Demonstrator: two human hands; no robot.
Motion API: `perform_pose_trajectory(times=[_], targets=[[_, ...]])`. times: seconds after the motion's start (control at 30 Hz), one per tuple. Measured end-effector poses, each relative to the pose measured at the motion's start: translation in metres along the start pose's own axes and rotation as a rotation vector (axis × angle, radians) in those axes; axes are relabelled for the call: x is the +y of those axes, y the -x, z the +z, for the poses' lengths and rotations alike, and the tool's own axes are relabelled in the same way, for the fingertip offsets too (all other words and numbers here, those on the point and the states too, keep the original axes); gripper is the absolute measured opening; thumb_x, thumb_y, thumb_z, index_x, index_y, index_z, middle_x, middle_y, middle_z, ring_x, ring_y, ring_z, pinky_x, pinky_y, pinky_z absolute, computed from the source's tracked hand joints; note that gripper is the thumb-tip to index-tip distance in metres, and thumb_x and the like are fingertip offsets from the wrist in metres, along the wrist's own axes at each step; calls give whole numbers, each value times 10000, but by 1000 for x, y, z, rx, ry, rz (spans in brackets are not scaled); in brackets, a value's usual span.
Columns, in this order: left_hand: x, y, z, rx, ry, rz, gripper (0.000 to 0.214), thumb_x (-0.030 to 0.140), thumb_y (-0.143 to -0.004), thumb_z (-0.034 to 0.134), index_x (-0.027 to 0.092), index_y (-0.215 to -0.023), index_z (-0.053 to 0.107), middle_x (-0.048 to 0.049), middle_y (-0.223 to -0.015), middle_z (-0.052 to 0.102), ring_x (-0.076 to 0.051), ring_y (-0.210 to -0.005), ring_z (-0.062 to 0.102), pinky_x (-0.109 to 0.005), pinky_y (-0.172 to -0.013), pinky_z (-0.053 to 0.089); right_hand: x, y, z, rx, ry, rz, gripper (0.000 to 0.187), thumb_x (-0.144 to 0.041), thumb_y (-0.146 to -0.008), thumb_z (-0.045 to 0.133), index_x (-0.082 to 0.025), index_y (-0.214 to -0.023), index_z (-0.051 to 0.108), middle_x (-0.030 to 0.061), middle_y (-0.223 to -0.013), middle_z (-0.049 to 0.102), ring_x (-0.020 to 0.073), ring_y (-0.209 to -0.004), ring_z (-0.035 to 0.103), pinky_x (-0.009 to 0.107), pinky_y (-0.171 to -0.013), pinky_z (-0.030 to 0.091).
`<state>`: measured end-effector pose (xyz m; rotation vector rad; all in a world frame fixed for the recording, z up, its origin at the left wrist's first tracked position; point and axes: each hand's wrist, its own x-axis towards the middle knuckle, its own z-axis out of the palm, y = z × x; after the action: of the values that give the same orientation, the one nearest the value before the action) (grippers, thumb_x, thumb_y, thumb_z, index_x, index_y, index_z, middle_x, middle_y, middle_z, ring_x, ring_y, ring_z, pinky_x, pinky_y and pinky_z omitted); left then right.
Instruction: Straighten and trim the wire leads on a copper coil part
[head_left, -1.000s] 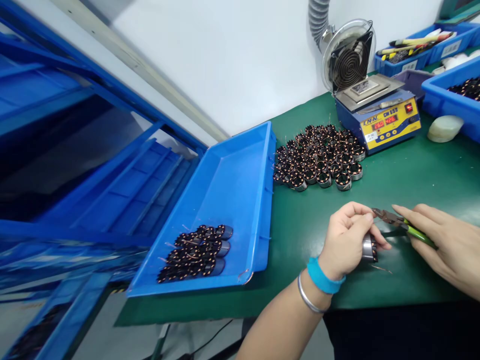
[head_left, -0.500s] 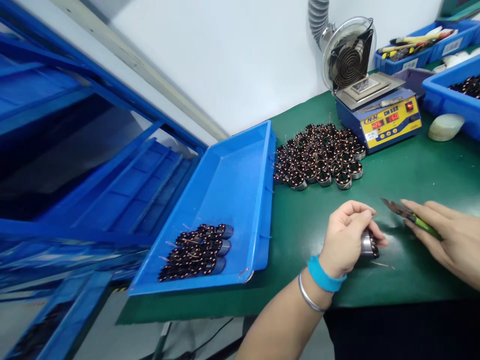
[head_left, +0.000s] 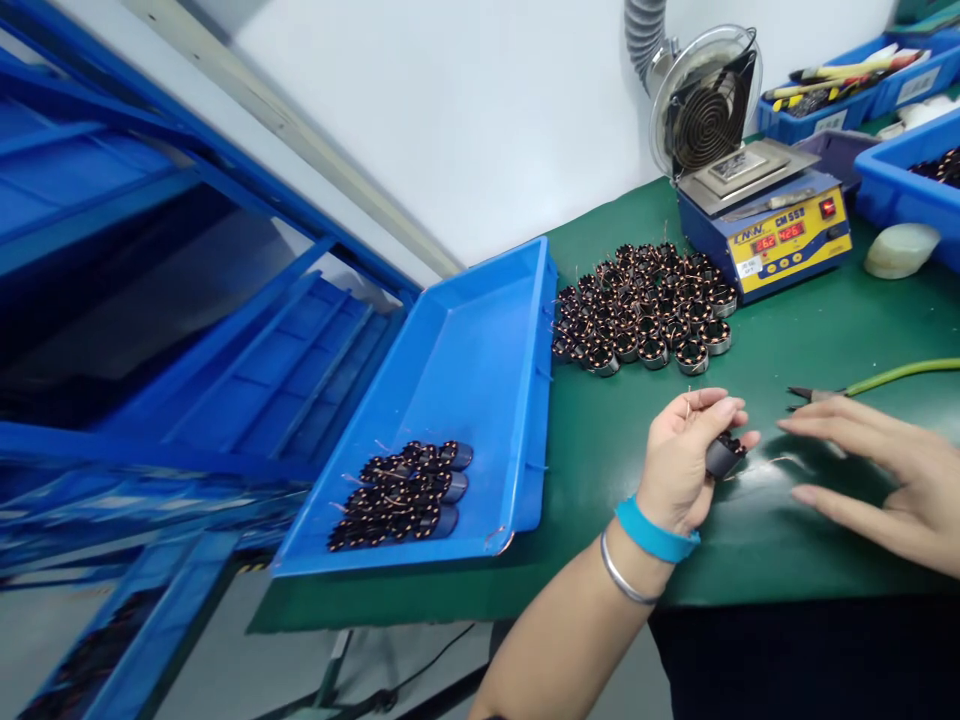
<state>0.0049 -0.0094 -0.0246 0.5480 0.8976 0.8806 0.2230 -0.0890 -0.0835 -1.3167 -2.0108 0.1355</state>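
Observation:
My left hand (head_left: 681, 455) is closed on a motor stator (head_left: 724, 457), a dark ring with copper windings and a grey metal side; fingers cover part of it. A thin copper wire end stands up above those fingers. My right hand (head_left: 885, 470) is open, fingers apart, pointing towards the stator without touching it. Green-handled cutters (head_left: 904, 374) lie just beyond the right hand, dark jaws to the left; the fingers hide part of them. A bit of copper wire (head_left: 784, 459) rests on the green table between the hands.
Several stators crowd together in a pile (head_left: 645, 310) behind my hands. At left, a blue tray (head_left: 480, 390) holds rows of stators. A solder pot (head_left: 795, 245) with a digital display stands behind, beneath a fume fan (head_left: 709, 110). Blue bins (head_left: 900, 180) line the right side.
My right hand has let go of the cutters, which now lie behind it. Its fingers have spread towards the left. My left hand has turned the stator and raised it slightly.

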Motion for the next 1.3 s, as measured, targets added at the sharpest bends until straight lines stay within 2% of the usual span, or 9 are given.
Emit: perform_pose_trajectory(times=[0.17, 0.33, 0.4, 0.53, 0.6, 0.7, 0.87, 0.97, 1.3], targets=[[-1, -1, 0, 11, 36, 9, 209, 159, -892, 968, 128, -932, 765, -68, -997, 833, -138, -909, 788, -252, -800, 694, -22, -37, -5, -210, -408, 101, 512, -577, -1246, 535, -249, -962, 805, 46, -945, 818, 197, -784, 761, 316, -753, 631], [-4, -2, -8, -250, -229, -115, 639, 392, -576, 1199, 119, -977, 784, -45, -872, 810, -148, -758, 752, -287, -716, 696, -19, -73, -28, -338, -519, 218, 778, -884, -1142, 523, -241, -795, 789, 58, -779, 752, 209, -683, 690, 320, -652, 551], [-5, -2, -9, -290, -285, -85, 663, 443, -566, 1198, 127, -961, 769, -48, -865, 805, -155, -772, 754, -279, -704, 684, -8, -84, -40, -396, -526, 252, 814, -960, -1071, 575, -238, -756, 780, 54, -725, 717, 206, -651, 655, 314, -623, 524], [-9, -4, -7, -153, -204, 85, 568, 372, -669, 1136, 155, -1003, 731, -65, -1007, 816, -183, -913, 779, -303, -786, 689, 19, -85, -45, -45, -484, 385, 852, -1050, -907, 705, -223, -707, 753, 69, -699, 689, 194, -632, 616, 291, -575, 523], [-14, -5, -6, -68, -120, 167, 529, 294, -727, 1082, 174, -1091, 718, -85, -1122, 827, -228, -1052, 811, -369, -922, 701, 24, -78, -31, -41, -528, 443, 795, -1003, -865, 802, -218, -733, 788, 83, -723, 717, 199, -638, 634, 282, -555, 542], [-22, -9, -6, -7, -50, 292, 505, 234, -788, 1017, 201, -1173, 692, -143, -1332, 825, -330, -1355, 791, -507, -1197, 629, 10, -66, 5, -281, -725, 489, 752, -935, -864, 855, -208, -1049, 899, 113, -864, 802, 240, -696, 715, 303, -559, 608], [-29, -15, -10, -42, -90, 436, 573, 212, -817, 988, 202, -1320, 714, -213, -1649, 734, -382, -1653, 632, -543, -1451, 402, -22, -60, 52, -265, -1085, 524, 789, -862, -833, 960, -200, -1252, 868, 149, -1128, 874, 289, -933, 860, 427, -944, 767], [-28, -20, -14, -42, -87, 425, 593, 326, -877, 986, 188, -1410, 764, -204, -1722, 697, -371, -1682, 609, -519, -1463, 394, -22, -60, 58, -165, -1130, 557, 810, -834, -820, 994, -205, -1310, 848, 172, -1204, 879, 301, -1028, 885, 436, -1011, 764], [-25, -27, -23, -15, -416, 408, 645, 729, -1057, 774, 135, -1246, 940, -203, -1397, 882, -417, -1383, 817, -567, -1261, 608, -12, -51, 58, -68, -949, 452, 838, -840, -926, 907, -190, -1443, 800, 174, -1236, 866, 307, -1048, 870, 377, -841, 771]])
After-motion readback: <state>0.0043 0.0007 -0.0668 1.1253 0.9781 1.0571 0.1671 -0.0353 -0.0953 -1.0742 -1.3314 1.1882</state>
